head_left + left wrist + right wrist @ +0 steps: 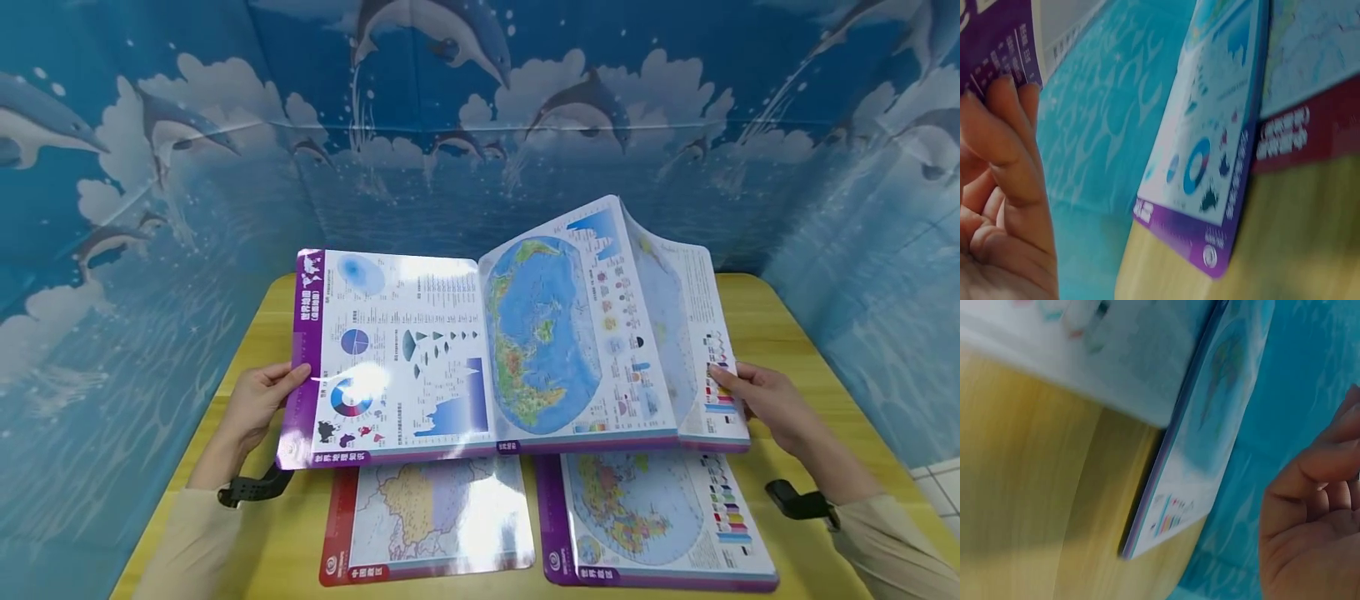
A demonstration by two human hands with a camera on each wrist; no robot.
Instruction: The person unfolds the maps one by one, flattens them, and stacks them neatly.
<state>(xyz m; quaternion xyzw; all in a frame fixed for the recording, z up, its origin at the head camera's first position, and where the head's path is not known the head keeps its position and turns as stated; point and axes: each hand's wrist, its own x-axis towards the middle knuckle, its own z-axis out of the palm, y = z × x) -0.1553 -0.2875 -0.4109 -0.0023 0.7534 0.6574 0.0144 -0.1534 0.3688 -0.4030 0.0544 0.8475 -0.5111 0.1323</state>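
Observation:
In the head view a large fold-out world map (408,350) is held up, its panels spread, with charts on the left panel and a blue-green map on the middle one. My left hand (258,396) pinches its purple left edge, the thumb on top. At the right edge my right hand (776,408) grips the rightmost panel, thumb over the front and other fingers hidden behind. The left wrist view shows my left hand (1013,181) with fingertips against a purple printed edge. In the right wrist view my right hand (1316,506) is partly cut off by the frame.
Beneath the held map, a red-edged China map (442,517) lies left on the yellow wooden table (757,333), and a purple-edged world map (652,517) lies right. A blue curtain (420,200) printed with dolphins surrounds the table's back and sides.

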